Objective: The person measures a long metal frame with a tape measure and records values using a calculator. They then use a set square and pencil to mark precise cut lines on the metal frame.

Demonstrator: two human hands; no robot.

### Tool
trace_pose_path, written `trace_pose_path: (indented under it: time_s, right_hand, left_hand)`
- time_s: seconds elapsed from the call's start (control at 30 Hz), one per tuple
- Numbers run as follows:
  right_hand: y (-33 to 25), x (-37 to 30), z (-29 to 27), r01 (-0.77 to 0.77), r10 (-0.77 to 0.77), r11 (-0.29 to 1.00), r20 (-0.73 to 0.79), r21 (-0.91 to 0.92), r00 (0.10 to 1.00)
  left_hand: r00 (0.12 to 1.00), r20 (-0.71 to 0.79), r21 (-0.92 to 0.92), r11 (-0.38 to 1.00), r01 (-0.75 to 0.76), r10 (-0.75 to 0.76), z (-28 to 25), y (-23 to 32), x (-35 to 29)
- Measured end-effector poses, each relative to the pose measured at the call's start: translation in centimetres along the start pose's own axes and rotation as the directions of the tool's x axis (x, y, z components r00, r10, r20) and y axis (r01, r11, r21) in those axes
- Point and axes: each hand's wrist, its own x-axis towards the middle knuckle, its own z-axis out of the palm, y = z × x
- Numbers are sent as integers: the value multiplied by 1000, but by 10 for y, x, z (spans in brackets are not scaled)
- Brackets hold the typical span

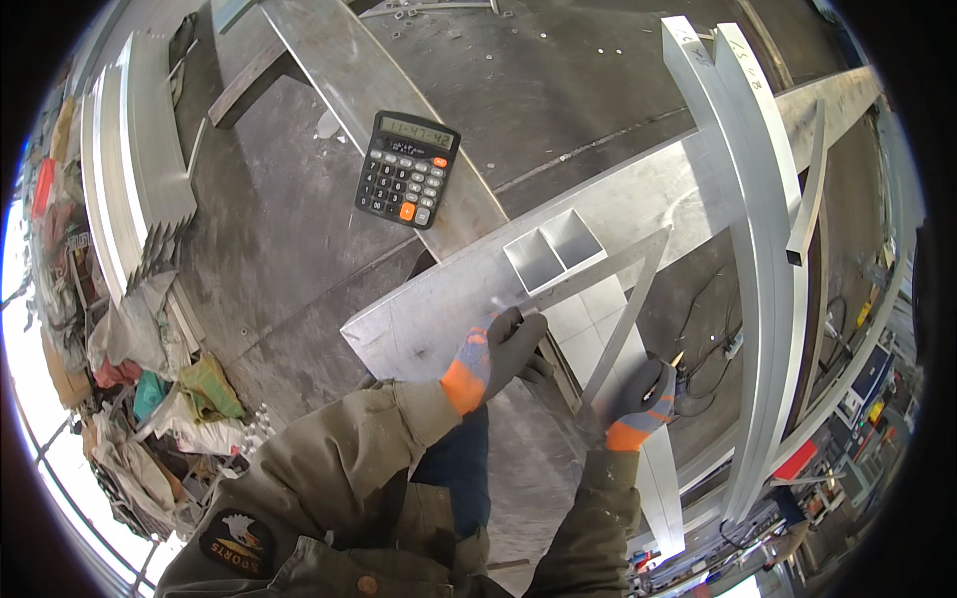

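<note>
My left hand, in a grey and orange work glove, has its fingers closed at the corner of a metal set square. The triangular square lies across two pale rectangular metal tubes, whose open ends face away from me. My right hand, in a matching glove, is closed beside the right-hand tube, near the square's lower end. A thin pencil-like marker with a pale tip sticks up from its fingers. Part of the square's near leg is hidden by my left hand.
A wide metal beam runs under the tubes. Another beam meets it, with a black calculator lying on it. Long curved-looking profiles cross at right. Stacked profiles and heaped cloths and bags are at left.
</note>
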Motion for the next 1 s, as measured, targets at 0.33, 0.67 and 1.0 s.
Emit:
trace_pose_path:
  time_s: [0.33,0.67,1.0]
  right_hand:
    - [8,-7,8,-9,10,1000,-62,13,998]
    - [9,-8,6,-28,28,1000,-35,5,999]
    - [9,-7,7,-21,20,1000,-46,-9,999]
  left_hand:
    - [999,-47,80,997,16,-12,6,22,-4]
    - [999,-33,-38,999,11,-12,4,20,-5]
    - [999,-42,-57,998,20,-22,-1,10,1]
